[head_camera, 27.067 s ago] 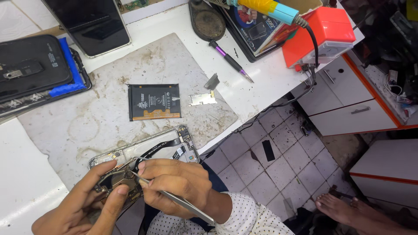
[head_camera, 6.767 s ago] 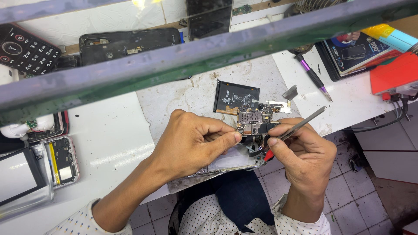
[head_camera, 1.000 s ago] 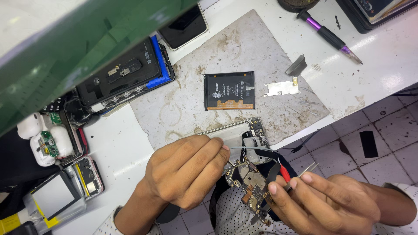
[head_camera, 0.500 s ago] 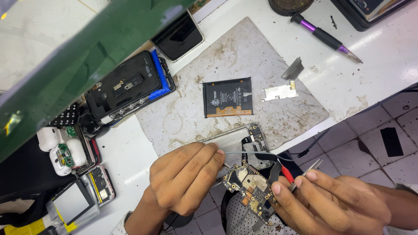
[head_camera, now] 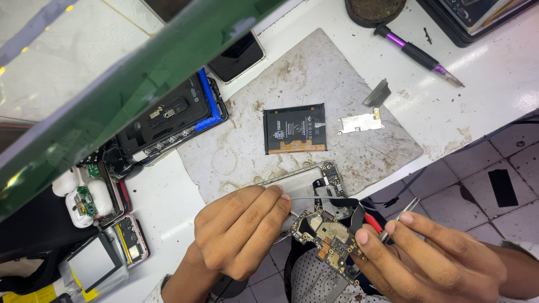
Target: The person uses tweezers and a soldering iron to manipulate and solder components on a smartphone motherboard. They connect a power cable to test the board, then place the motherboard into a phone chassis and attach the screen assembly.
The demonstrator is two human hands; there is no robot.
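left hand point(head_camera: 238, 233) pinches thin grey wire point(head_camera: 314, 198) | right hand point(head_camera: 432, 258) grips small green-gold circuit board point(head_camera: 328, 238) plus metal tweezers point(head_camera: 401, 213) | board between both hands, long axis diagonal, right hand nearer

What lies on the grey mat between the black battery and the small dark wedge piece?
In the head view, a flat silvery metal plate lies between the battery and the wedge piece, apart from both on the mat.

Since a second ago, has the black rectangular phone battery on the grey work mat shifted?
No. The black rectangular phone battery lies at the same spot on the grey work mat, still left of the small silver metal shield plate; only the camera moved.
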